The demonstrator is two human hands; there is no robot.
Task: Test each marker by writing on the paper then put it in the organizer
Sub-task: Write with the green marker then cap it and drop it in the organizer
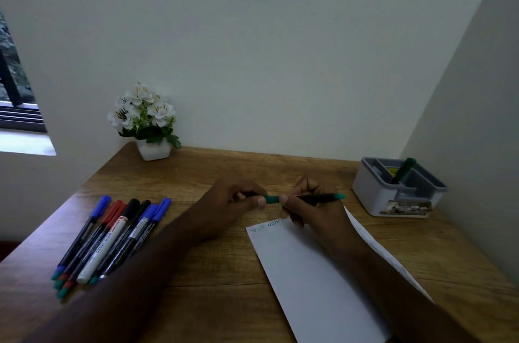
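Both hands are holding one green marker (pixel 306 198) level above the desk (pixel 213 266), over the paper's (pixel 309 272) far edge; the left hand (pixel 233 202) is pinching its cap end; the right hand (pixel 311 210) is gripping the barrel; the organizer (pixel 376 196) is sitting at the far right corner, holding one marker; the other markers (pixel 112 238) are lying by the left edge.

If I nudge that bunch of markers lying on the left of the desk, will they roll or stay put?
The markers look round-barrelled and lie loose on the smooth wooden desk, so a sideways nudge would probably roll them. They are packed side by side, so one likely pushes its neighbours. Slim plastic bodies suggest they are light and shift easily.
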